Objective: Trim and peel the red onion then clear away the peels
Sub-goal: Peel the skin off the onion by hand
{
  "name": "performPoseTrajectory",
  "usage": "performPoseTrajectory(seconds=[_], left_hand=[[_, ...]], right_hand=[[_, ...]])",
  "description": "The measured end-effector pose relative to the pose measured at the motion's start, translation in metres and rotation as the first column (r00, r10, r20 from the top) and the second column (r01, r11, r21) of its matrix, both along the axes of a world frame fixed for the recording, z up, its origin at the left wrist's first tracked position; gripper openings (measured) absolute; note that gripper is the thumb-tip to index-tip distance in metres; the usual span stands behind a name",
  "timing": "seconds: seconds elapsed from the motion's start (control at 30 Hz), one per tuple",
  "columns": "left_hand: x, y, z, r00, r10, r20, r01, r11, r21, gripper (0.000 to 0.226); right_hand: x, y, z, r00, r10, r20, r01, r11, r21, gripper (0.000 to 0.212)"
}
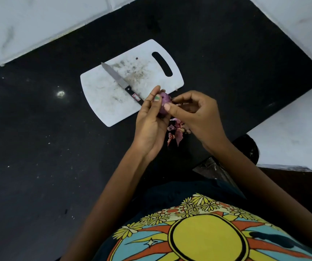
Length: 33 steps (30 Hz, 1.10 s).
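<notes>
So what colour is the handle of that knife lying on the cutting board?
Black, with a small red-edged label, on the knife; the head view shows it best.

My worktop [38,138] was a black polished slab, flecked with pale specks and carrying a bright spot of reflected light toward nine o'clock. White marbled walls bordered it at twelve and three o'clock. A white plastic cutting board [104,102] lay flat on it near the centre, turned at an angle, its handle slot toward one o'clock and its surface marked with greyish stains. A knife [122,83] rested on the board, its blade tip pointing to eleven o'clock and its black handle toward five. Just off the board's corner at five o'clock, a small heap of purple onion peels [175,131] sat directly on the dark surface.
</notes>
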<state>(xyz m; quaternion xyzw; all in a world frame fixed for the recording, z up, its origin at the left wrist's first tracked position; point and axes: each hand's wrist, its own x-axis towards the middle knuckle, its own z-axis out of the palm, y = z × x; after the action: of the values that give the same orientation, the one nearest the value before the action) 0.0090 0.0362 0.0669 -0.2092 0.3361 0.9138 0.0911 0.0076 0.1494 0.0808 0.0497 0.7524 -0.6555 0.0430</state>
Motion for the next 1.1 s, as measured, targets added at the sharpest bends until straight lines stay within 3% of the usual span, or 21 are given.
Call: performPoseTrajectory(seconds=[0.07,0.17,0.33,0.47,0.57,0.67,0.77,0.83,1.1], left_hand=[[0.000,0.000,0.001,1.000,-0.010,0.007,0.010,1.000,-0.016,0.021],[-0.001,-0.001,0.003,1.000,-0.004,0.015,0.004,1.000,0.001,0.022],[0.000,-0.008,0.004,0.998,-0.021,0.063,0.012,0.989,0.147,0.021],[0.002,-0.012,0.006,0.995,-0.044,0.084,0.029,0.984,0.174,0.032],[0.003,-0.015,0.005,0.993,-0.083,0.081,0.068,0.983,0.172,0.038],[0.001,-0.017,0.003,0.989,-0.120,0.084,0.106,0.983,0.150,0.037],[0.000,-0.017,0.001,0.986,-0.133,0.099,0.124,0.987,0.099,0.034],[0.000,-0.016,0.000,0.985,-0.138,0.104,0.133,0.990,0.050,0.034],[-0.002,-0.014,0.002,0.983,-0.121,0.140,0.126,0.992,-0.026,0.040]], right_hand=[[0.000,-0.002,0.000,0.999,0.010,-0.044,-0.007,0.998,0.061,0.012],[-0.001,-0.001,0.001,0.999,-0.018,-0.036,0.019,0.999,0.027,0.005],[-0.008,0.004,0.004,0.986,-0.081,0.149,0.113,0.969,-0.220,0.005],[-0.010,0.007,0.002,0.949,-0.117,0.293,0.228,0.895,-0.383,0.005],[-0.008,0.011,-0.003,0.953,-0.158,0.260,0.235,0.924,-0.301,0.007],[-0.009,0.015,-0.010,0.980,-0.162,0.115,0.172,0.982,-0.075,0.011],[-0.011,0.019,-0.015,0.998,-0.067,0.001,0.065,0.979,0.192,0.016],[-0.012,0.020,-0.014,0.999,-0.005,-0.036,0.015,0.959,0.283,0.015],[-0.006,0.011,0.008,0.976,0.124,-0.181,-0.075,0.963,0.257,0.005]])
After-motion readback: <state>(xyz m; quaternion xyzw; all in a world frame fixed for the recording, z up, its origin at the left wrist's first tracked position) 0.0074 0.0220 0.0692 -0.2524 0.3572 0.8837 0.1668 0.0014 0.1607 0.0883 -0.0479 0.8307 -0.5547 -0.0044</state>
